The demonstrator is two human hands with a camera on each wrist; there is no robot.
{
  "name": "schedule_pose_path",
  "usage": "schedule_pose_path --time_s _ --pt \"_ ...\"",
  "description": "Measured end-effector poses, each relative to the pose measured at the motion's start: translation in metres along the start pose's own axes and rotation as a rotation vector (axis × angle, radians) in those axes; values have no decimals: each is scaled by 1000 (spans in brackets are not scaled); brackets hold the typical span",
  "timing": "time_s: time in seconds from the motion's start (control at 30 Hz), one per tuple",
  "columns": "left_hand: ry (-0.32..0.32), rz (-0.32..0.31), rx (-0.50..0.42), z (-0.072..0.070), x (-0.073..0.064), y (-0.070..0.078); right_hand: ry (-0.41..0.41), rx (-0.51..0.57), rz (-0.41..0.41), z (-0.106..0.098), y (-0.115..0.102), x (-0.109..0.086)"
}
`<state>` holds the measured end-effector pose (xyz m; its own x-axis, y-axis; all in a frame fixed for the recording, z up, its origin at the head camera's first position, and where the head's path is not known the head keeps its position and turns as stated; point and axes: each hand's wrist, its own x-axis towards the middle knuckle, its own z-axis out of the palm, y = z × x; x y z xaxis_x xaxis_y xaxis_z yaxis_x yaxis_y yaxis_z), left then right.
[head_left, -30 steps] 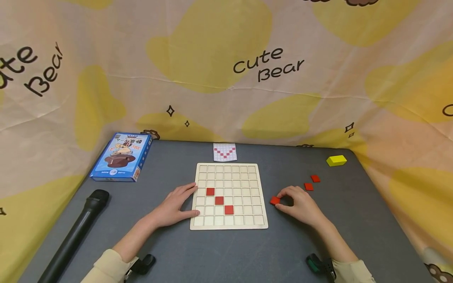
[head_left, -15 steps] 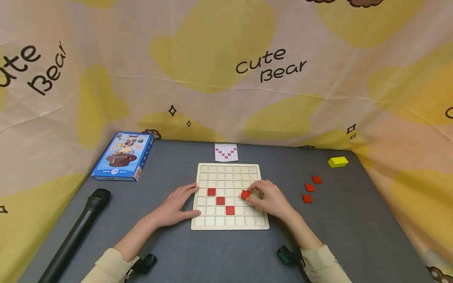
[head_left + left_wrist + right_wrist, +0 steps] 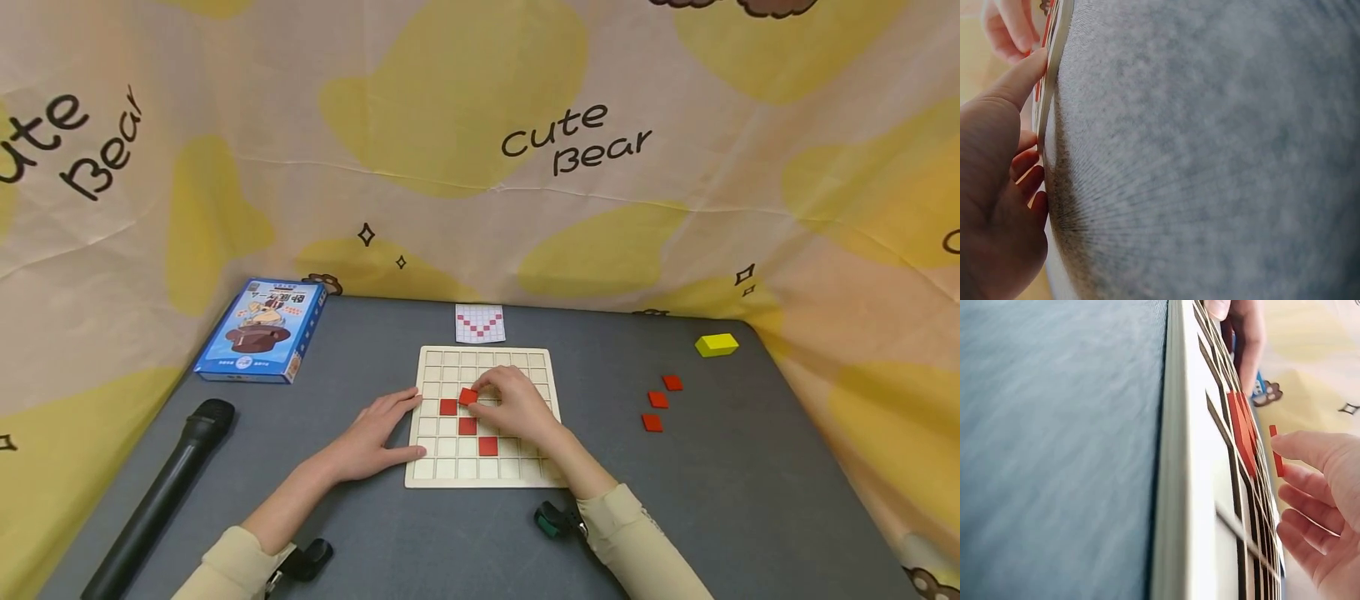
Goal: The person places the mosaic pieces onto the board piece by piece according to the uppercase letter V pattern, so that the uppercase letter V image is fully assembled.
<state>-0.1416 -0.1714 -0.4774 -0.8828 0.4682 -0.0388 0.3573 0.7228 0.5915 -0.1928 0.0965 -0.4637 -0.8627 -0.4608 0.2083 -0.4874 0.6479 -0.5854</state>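
Note:
My right hand (image 3: 519, 406) pinches a square red tile (image 3: 468, 397) between thumb and fingers, over the pale gridded board (image 3: 442, 473). In the right wrist view this tile (image 3: 1277, 451) is seen edge-on, raised off the board. Three red tiles lie in cells on a diagonal: an upper-left tile (image 3: 447, 407), a middle tile (image 3: 467, 427) and a lower-right tile (image 3: 488, 447). Spread along the board's left edge, my left hand (image 3: 372, 437) rests with thumb and fingertips touching the rim; the left wrist view shows the thumb (image 3: 1019, 78) on top of it.
Behind the board lies a small pattern card (image 3: 480, 324) with a V of red squares. To the right are three loose red tiles (image 3: 657, 400) and a yellow block (image 3: 717, 345). A blue box (image 3: 258, 333) and black microphone (image 3: 161, 496) lie at the left.
My right hand has carried the red tile leftward from the table beside the board to above the placed tiles. The left hand stays at the board's edge.

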Motion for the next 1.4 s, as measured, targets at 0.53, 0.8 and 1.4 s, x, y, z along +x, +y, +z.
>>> schedule_pose_path --time_s 0.53,0.8,1.4 --pt "27 43 -4 1 -1 0 -69 -79 40 32 -26 36" --pt "18 26 1 2 -1 -1 -34 -81 41 36 -27 38" --pt "27 32 13 2 -2 -1 -19 -2 -22 37 -20 30"
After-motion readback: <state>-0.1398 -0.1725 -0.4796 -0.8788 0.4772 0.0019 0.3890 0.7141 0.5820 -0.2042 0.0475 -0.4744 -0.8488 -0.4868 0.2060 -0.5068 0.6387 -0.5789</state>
